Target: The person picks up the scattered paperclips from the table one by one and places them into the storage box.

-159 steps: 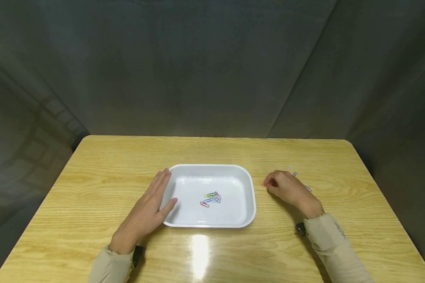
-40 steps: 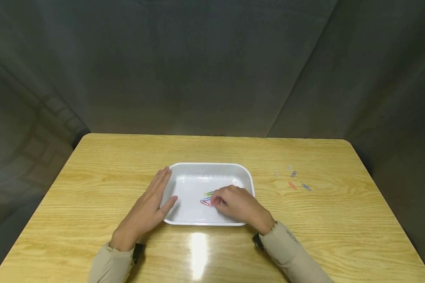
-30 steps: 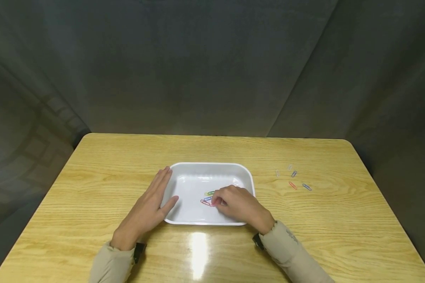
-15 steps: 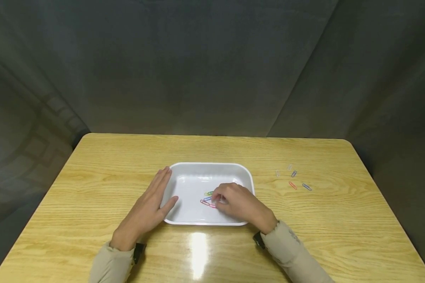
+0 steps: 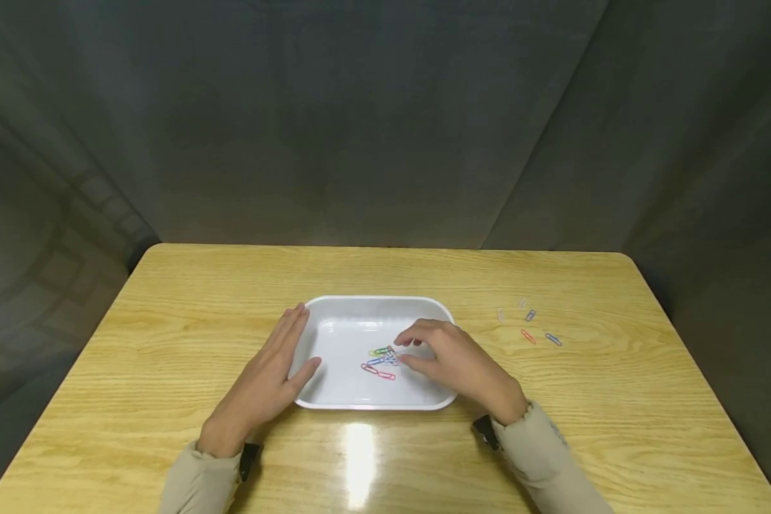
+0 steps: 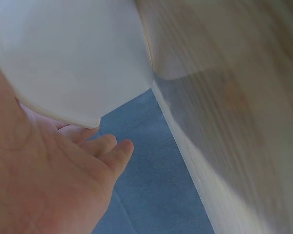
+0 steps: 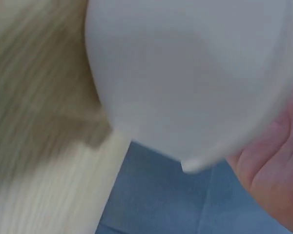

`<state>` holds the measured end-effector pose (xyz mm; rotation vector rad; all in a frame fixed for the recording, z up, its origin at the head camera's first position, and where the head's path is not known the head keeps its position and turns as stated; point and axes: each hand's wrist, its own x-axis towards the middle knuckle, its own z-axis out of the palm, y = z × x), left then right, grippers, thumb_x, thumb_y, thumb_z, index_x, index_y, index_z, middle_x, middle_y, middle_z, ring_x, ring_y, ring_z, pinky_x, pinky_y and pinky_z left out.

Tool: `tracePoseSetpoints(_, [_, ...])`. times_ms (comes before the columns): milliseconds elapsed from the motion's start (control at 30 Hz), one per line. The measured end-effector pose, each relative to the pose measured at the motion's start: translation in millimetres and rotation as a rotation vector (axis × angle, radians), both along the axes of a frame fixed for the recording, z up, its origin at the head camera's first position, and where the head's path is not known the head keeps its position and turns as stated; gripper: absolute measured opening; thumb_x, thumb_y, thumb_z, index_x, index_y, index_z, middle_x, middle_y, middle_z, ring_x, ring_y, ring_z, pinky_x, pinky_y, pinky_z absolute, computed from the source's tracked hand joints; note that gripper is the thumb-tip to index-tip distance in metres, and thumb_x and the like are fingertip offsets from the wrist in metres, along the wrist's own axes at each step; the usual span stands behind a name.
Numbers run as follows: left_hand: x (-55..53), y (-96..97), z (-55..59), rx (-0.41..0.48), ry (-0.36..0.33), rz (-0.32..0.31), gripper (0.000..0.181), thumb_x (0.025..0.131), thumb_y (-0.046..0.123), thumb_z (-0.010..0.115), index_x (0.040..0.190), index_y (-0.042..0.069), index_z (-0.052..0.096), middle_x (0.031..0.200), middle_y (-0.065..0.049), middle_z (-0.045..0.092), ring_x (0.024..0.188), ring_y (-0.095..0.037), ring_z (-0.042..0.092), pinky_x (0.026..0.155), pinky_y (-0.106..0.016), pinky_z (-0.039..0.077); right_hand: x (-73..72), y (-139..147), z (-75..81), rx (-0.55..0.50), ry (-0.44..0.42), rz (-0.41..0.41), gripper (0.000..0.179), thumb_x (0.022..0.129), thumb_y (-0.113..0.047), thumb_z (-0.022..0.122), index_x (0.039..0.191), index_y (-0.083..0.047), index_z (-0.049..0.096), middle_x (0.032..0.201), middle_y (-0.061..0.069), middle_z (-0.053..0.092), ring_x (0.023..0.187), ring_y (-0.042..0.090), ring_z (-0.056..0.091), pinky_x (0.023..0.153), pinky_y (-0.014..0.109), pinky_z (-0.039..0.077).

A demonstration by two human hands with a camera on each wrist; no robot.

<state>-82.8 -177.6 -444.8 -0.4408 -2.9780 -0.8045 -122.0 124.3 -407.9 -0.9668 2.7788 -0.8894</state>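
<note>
My left hand (image 5: pixel 263 389) lies with straight fingers along the left rim of a white tray (image 5: pixel 340 389); the left wrist view shows that hand (image 6: pixel 53 165) against the tray's outer wall (image 6: pixel 78 58). Over the tray's right half is my right hand (image 5: pixel 452 360), thumb and fingers parted, nothing between them. Just left of its fingertips lies a small cluster of paper clips: a pink paper clip (image 5: pixel 386 375), a red one, a blue paper clip (image 5: pixel 375 362), green and yellow ones, and some pale ones. In the right wrist view, the tray wall (image 7: pixel 185 73) hides the right fingers.
Right of the tray on the wooden table (image 5: pixel 617 400) lie several more clips: an orange-red paper clip (image 5: pixel 528 336), a dark blue paper clip (image 5: pixel 553 339), another blue one, and pale clips such as the white paper clip (image 5: pixel 500 314). A dark curtain (image 5: pixel 360 128) stands behind the table.
My right hand moved from the clips on the table, where it pinched a reddish one, into the tray. It has let go of the pink paper clip and drawn up and right. Left hand unchanged.
</note>
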Motion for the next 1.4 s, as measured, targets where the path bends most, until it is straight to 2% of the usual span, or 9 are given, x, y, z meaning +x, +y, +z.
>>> tracePoseSetpoints(200, [0.4, -0.1, 0.9, -0.002, -0.019, 0.0, 0.079, 0.101, 0.045, 0.052, 0.161, 0.012, 0.011, 0.168, -0.008, 0.011, 0.155, -0.033, 0.013, 0.122, -0.056, 0.022, -1.4, 15.6, 4.6, -0.051, 0.035, -0.049, 0.021, 0.089, -0.018, 0.075, 0.108, -0.011, 0.074, 0.106, 0.002, 0.073, 0.099, 0.02, 0.068, 0.086, 0.036, 0.058])
tracePoseSetpoints(433, [0.0, 0.3, 1.0, -0.001, -0.031, 0.002, 0.08, 0.101, 0.046, 0.052, 0.161, 0.013, 0.01, 0.169, -0.007, 0.01, 0.155, -0.033, 0.012, 0.123, -0.056, 0.022, -1.9, 34.2, 9.0, -0.12, 0.046, -0.081, 0.022, 0.088, -0.018, 0.076, 0.109, -0.011, 0.073, 0.107, 0.003, 0.072, 0.095, 0.023, 0.065, 0.075, 0.033, 0.056])
tracePoseSetpoints(667, [0.7, 0.1, 1.8, 0.0, -0.036, 0.006, 0.08, 0.101, 0.045, 0.052, 0.161, 0.013, 0.01, 0.169, -0.006, 0.009, 0.155, -0.033, 0.012, 0.123, -0.056, 0.021, -1.8, 46.9, 11.1, -0.118, 0.068, -0.116, 0.022, 0.088, -0.019, 0.076, 0.109, -0.012, 0.073, 0.109, 0.002, 0.072, 0.096, 0.021, 0.067, 0.075, 0.031, 0.057])
tracePoseSetpoints(867, [1.3, 0.5, 2.5, -0.005, -0.045, 0.008, 0.08, 0.101, 0.047, 0.051, 0.161, 0.014, 0.009, 0.169, -0.003, 0.007, 0.155, -0.032, 0.011, 0.123, -0.056, 0.021, -1.9, 59.5, 8.0, -0.103, 0.079, -0.146, 0.023, 0.088, -0.016, 0.076, 0.11, -0.012, 0.073, 0.111, -0.001, 0.072, 0.101, 0.02, 0.067, 0.08, 0.039, 0.059])
tracePoseSetpoints(1033, [1.0, 0.3, 2.2, -0.005, -0.044, 0.009, 0.08, 0.101, 0.047, 0.05, 0.161, 0.014, 0.009, 0.169, -0.005, 0.009, 0.155, -0.033, 0.011, 0.122, -0.056, 0.022, -1.8, 74.3, 3.7, -0.106, 0.07, -0.186, 0.023, 0.089, -0.018, 0.075, 0.112, -0.014, 0.072, 0.113, -0.002, 0.071, 0.103, 0.022, 0.066, 0.086, 0.044, 0.058])
tracePoseSetpoints(1300, [0.6, 0.5, 1.9, -0.002, -0.047, 0.009, 0.08, 0.101, 0.047, 0.05, 0.161, 0.014, 0.009, 0.169, -0.005, 0.008, 0.155, -0.032, 0.01, 0.123, -0.056, 0.021, -1.8, 99.2, -4.6, -0.078, 0.177, -0.208, 0.027, 0.086, -0.014, 0.078, 0.112, -0.011, 0.072, 0.109, 0.002, 0.073, 0.095, 0.022, 0.065, 0.08, 0.044, 0.057])
tracePoseSetpoints(1400, [0.4, 0.8, 1.9, 0.001, -0.048, 0.01, 0.08, 0.101, 0.046, 0.052, 0.161, 0.014, 0.009, 0.169, -0.004, 0.007, 0.155, -0.033, 0.01, 0.123, -0.056, 0.021, -1.9, 106.6, -7.3, -0.067, 0.183, -0.219, 0.028, 0.086, -0.013, 0.077, 0.113, -0.009, 0.072, 0.109, 0.004, 0.073, 0.096, 0.022, 0.066, 0.079, 0.044, 0.057])
